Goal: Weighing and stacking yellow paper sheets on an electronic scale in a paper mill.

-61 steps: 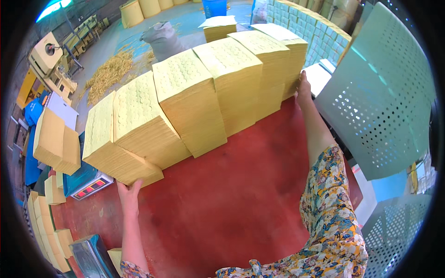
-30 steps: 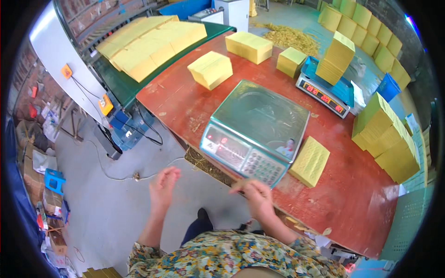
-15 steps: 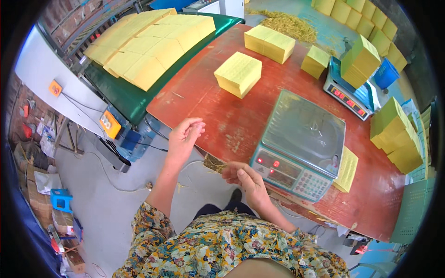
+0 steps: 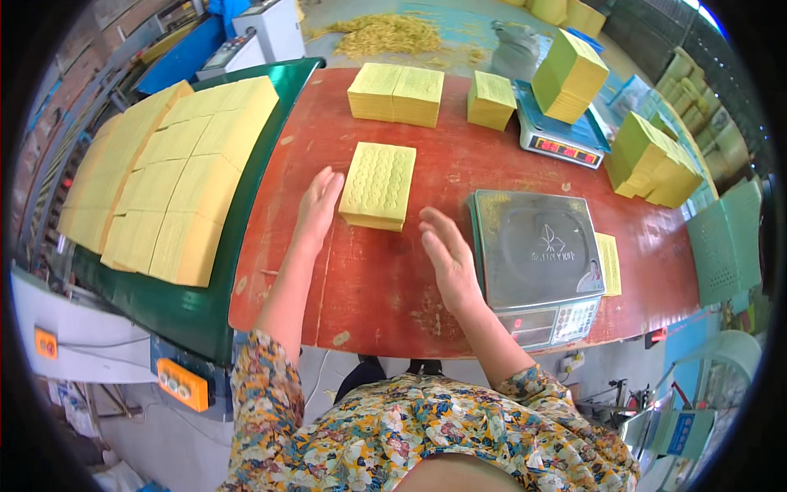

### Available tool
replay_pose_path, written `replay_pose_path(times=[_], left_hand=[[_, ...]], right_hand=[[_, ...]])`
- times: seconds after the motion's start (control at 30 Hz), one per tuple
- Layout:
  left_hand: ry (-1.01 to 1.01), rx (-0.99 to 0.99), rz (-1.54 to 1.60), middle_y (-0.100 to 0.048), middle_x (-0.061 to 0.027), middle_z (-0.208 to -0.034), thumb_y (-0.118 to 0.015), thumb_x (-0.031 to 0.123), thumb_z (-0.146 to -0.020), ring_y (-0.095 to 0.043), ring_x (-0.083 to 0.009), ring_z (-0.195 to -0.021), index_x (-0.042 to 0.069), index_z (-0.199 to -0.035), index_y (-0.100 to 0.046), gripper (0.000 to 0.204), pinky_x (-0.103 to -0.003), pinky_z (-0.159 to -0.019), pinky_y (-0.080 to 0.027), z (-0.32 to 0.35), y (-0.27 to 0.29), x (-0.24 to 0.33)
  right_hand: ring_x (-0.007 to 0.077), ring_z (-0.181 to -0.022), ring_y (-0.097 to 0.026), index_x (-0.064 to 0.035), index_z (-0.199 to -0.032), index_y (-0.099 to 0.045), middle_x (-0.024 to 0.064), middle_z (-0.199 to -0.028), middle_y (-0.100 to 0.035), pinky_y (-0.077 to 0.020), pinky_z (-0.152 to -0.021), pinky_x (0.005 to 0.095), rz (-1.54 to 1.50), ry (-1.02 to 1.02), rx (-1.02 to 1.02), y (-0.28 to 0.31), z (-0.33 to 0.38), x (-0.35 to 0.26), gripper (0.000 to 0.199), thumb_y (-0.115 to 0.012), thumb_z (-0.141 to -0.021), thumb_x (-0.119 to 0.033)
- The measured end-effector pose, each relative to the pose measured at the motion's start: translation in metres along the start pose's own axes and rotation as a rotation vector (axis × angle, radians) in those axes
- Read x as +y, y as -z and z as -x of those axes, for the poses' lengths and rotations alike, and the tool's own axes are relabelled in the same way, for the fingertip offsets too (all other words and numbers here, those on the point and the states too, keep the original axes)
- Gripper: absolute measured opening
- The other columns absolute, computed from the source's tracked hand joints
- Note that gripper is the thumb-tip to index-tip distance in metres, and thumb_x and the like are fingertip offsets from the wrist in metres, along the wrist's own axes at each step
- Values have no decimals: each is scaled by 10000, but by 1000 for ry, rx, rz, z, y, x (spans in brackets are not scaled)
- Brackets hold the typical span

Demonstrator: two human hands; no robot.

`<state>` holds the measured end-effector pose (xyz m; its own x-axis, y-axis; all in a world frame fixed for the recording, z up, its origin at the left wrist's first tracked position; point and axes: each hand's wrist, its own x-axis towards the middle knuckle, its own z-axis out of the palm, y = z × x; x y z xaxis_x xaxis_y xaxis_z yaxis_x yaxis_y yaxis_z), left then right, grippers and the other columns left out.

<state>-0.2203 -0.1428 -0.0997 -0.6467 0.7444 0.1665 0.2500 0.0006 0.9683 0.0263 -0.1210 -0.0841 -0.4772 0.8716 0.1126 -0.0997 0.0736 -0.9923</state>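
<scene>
A block of stacked yellow paper sheets, its top marked with rows of round embossed shapes, lies on the red table between my hands. My left hand is open beside the stack's left side, fingers straight and nearly touching it. On the other side, my right hand is open and apart from the stack, its fingers loosely bent and its palm turned inward. Neither hand holds anything. Just right of my right hand stands a scale with a bare metal pan.
Two joined paper stacks and a smaller stack sit farther back. A second scale bears a tall stack. More stacks stand at right. Rows of paper blocks cover the green conveyor at left.
Both hands have moved forward from the table's near edge to either side of the paper stack. My view has turned, showing more of the conveyor at left.
</scene>
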Motion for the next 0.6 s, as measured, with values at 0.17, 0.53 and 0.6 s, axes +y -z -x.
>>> replay_pose_path(times=[0.17,0.53,0.6], left_hand=[[350,-618,413,-557,-119,-1322,-532,441,-962,-537,-199,-1191,3,-1352,-473,589,-348,-1015,-405,-70,-32,-27],[237,-717,53,-655,-59,-1084,-628,378,-912,-586,-142,-1015,16,-1164,-616,441,-300,-909,-440,-138,-46,-49],[186,-686,1,-662,-45,-1016,-626,362,-918,-596,-131,-948,14,-1122,-626,404,-295,-869,-454,-117,-33,-54]], right_hand=[[339,-1301,-453,33,-1420,-356,243,-1406,-451,-366,-1073,399,374,46,280,-23,-66,52,691,-657,-883,-282],[322,-1281,-486,50,-1432,-320,252,-1349,-497,-396,-1050,388,289,-5,135,-38,-87,73,744,-652,-880,-322],[317,-1261,-507,39,-1432,-327,249,-1330,-519,-393,-1049,386,245,-4,138,-41,-70,86,731,-641,-888,-334]])
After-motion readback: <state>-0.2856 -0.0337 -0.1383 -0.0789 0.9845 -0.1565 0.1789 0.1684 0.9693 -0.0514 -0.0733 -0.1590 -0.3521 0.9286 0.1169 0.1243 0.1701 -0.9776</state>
